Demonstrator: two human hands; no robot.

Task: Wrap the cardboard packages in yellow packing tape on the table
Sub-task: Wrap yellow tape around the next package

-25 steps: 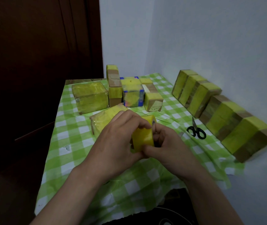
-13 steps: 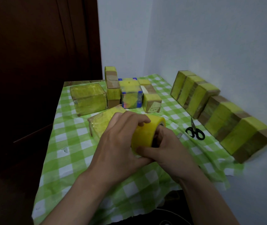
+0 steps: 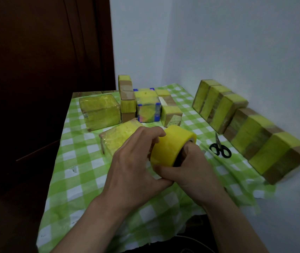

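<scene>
The boxes on the table (image 3: pixel 76 179) are all closed, so what they hold cannot be told. A row (image 3: pixel 240 128) of them leans along the right wall, each banded in yellow with bare cardboard between the bands. At the back stand a fully wrapped box (image 3: pixel 100 112), a tall box (image 3: pixel 126 99), a blue-cornered box (image 3: pixel 147 108) and a small box (image 3: pixel 171 114), set close side by side. One more wrapped package (image 3: pixel 120 139) lies flat just in front of them, partly hidden behind the left hand (image 3: pixel 136 161). The tape roll (image 3: pixel 171 145) is held between both hands, above the checked cloth (image 3: pixel 90 189) near the middle of the table, tilted so its open core faces up and to the right. The left hand's fingers curl over the roll's near rim and grip it. The right hand (image 3: pixel 191 172) holds the other side: its fingers hook into the core, and its thumb lies along the roll's lower edge, touching the left thumb. No loose tape end shows. Black scissors (image 3: pixel 219 148) lie closed on the cloth, between the hands and the row.
</scene>
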